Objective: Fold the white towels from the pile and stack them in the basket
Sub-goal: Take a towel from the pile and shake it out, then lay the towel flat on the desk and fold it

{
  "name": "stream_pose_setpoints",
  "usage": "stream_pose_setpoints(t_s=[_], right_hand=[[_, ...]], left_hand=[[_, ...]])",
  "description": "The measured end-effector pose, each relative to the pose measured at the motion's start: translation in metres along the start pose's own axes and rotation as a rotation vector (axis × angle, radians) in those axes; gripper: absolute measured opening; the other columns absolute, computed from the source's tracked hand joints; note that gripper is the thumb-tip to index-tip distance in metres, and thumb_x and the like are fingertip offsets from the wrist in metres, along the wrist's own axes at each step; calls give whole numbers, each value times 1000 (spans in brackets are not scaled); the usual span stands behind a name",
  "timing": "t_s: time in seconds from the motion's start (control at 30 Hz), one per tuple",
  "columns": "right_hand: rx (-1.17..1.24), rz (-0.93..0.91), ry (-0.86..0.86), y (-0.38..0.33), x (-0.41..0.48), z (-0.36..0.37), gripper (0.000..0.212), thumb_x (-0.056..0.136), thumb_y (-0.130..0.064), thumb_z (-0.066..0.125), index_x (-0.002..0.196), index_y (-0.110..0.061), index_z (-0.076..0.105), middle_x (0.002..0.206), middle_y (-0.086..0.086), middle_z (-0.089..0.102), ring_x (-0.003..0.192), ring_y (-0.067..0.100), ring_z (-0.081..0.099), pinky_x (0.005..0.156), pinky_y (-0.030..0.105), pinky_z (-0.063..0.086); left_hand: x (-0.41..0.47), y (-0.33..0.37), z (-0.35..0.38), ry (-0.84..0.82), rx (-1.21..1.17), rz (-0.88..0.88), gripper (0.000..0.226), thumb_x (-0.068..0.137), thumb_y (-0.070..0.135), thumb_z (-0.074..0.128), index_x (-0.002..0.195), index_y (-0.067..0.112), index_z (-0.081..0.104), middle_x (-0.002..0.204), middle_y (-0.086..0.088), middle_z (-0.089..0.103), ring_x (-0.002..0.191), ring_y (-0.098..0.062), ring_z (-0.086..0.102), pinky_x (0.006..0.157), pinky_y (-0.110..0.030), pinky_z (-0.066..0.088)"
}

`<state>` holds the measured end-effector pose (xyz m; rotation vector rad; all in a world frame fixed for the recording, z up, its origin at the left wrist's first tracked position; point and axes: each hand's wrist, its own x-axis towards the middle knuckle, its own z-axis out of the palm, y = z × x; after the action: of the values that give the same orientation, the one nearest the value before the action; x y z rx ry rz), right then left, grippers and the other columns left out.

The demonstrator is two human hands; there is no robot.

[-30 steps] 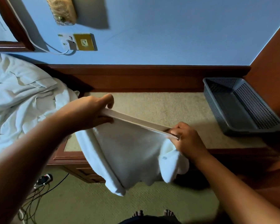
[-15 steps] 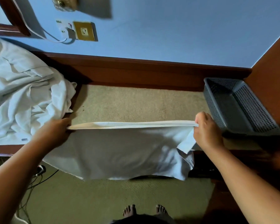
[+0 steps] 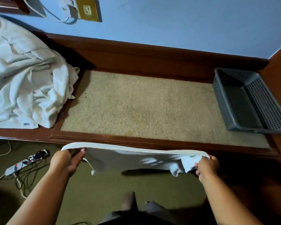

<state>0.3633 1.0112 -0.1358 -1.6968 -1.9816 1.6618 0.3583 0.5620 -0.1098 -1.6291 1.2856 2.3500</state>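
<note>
gripping the white towel (image 3: 133, 158) by its top corners with left hand (image 3: 68, 159) and right hand (image 3: 207, 166), stretched in air before the counter's (image 3: 144, 111) near edge. could drop onto the floor (image 3: 104, 192) with a loose grip.

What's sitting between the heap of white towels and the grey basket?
Nothing: the head view shows only bare beige carpet between the pile and the basket.

towel pile (image 3: 23, 88) on the left end of the bench (image 3: 144, 108), basket (image 3: 266, 101) on its right end well apart from the pile, towel (image 3: 128, 158) held between left hand (image 3: 66, 159) and right hand (image 3: 207, 166) just in front of the front edge, power strip (image 3: 23, 163) on the floor left of the left hand
</note>
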Motion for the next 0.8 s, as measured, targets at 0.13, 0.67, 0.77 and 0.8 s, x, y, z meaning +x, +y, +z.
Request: stream_pose_setpoints(t_s=[0.13,0.67,0.77,0.8], right_hand=[[244,241,-149,7,0,-18,31,103,-3,36,130,3,50,102,18,62,69,21,59,40,19,52],[588,-249,-323,-194,-2,55,24,105,-12,44,127,-20,41,110,4,56,110,31,62,94,50,54],[529,-294,-292,-216,15,96,15,104,-9,42,112,-21,44,105,4,58,112,36,64,90,50,55],[514,-302,-277,-221,23,109,15,102,-8,41,109,-21,45,109,8,58,114,39,63,90,52,55]], left_hand=[[-24,-16,11,27,-264,-61,41,105,-7,19,135,-4,47,156,-13,39,144,-32,37,119,-45,31],[2,112,145,-166,-454,393,42,111,23,22,105,21,63,136,-1,62,88,-14,73,77,-36,61],[36,136,181,-154,-457,370,47,111,27,15,112,21,62,114,3,69,89,-15,72,87,-41,59],[47,142,192,-145,-430,371,47,111,27,14,119,20,60,110,3,68,91,-16,71,91,-43,58]])
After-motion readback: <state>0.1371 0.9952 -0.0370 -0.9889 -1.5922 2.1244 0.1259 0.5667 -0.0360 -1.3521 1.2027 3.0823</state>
